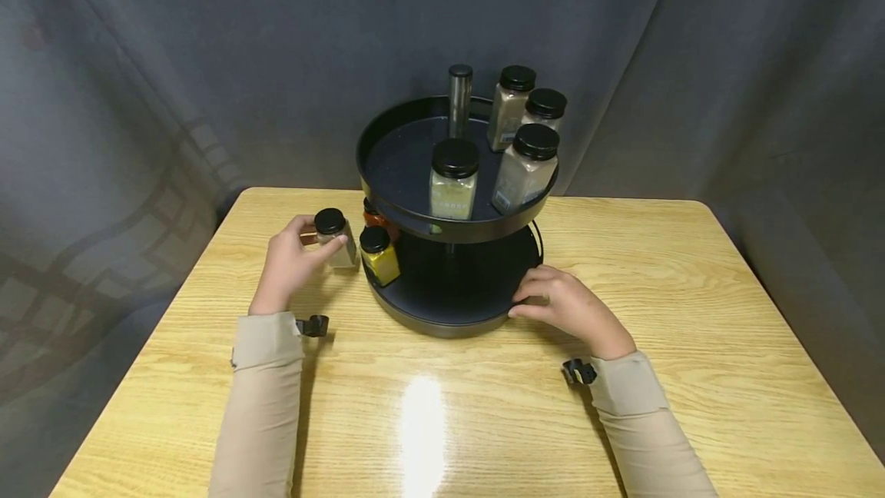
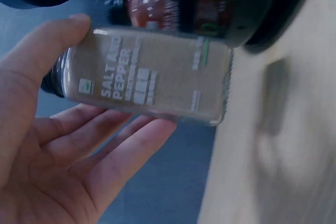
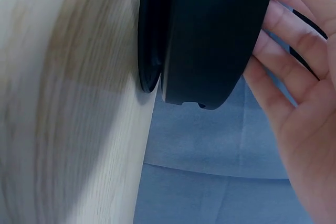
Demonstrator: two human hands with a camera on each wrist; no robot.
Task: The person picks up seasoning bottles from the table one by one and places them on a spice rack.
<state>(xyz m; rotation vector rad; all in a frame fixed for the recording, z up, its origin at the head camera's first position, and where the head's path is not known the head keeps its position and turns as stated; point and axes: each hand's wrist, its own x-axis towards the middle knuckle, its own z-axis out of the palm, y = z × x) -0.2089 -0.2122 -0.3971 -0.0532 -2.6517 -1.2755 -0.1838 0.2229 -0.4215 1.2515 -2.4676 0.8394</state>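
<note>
My left hand point(image 1: 286, 263) pinches a square glass spice jar point(image 1: 337, 240) with a black lid, just left of the two-tier black turntable point(image 1: 452, 325). In the left wrist view the jar's label reads "SALT AND PEPPER"; the thumb is on one side, the fingers on the other. My right hand point(image 1: 563, 304) grips the lower tier's rim at its right front, with curled fingers over the edge. Beside the held jar, a yellow spice jar point(image 1: 382, 258) stands on the lower tier. A red spice jar point(image 1: 376, 220) behind it is partly hidden by the upper tier.
On the upper tier, a greenish-yellow jar point(image 1: 452, 183) stands at the front and several beige jars, one a pale jar point(image 1: 524, 175), stand at the right. A metal post point(image 1: 459, 102) rises from its middle. Grey curtains point(image 1: 276, 60) hang behind the wooden table point(image 1: 657, 275).
</note>
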